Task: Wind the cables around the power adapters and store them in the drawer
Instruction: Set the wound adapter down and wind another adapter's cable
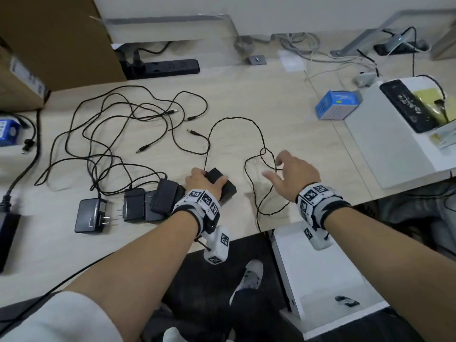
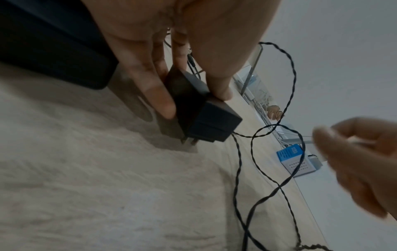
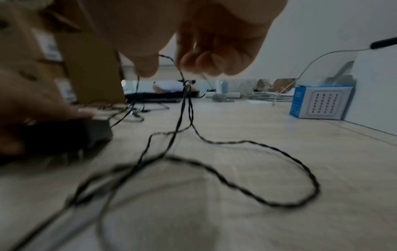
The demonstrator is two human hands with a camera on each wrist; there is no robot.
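My left hand (image 1: 212,177) grips a black power adapter (image 1: 228,190) that rests on the desk near its front edge; the left wrist view shows thumb and fingers clamped on the adapter (image 2: 212,122). Its thin twisted black cable (image 1: 259,134) loops across the desk to the right. My right hand (image 1: 272,167) pinches that cable (image 3: 257,142) between thumb and curled fingers, a little above the desk. Three more black adapters (image 1: 90,215) (image 1: 134,203) (image 1: 164,196) lie left of my left hand, their cables (image 1: 111,134) tangled behind. A white drawer (image 1: 320,280) stands open below the desk edge.
A blue box (image 1: 338,104) sits at the right, beside a white case (image 1: 385,144) with a black phone (image 1: 407,104) on it. A black power strip (image 1: 162,66) and a cardboard box (image 1: 49,40) stand at the back left. A small black item (image 1: 346,301) lies in the drawer.
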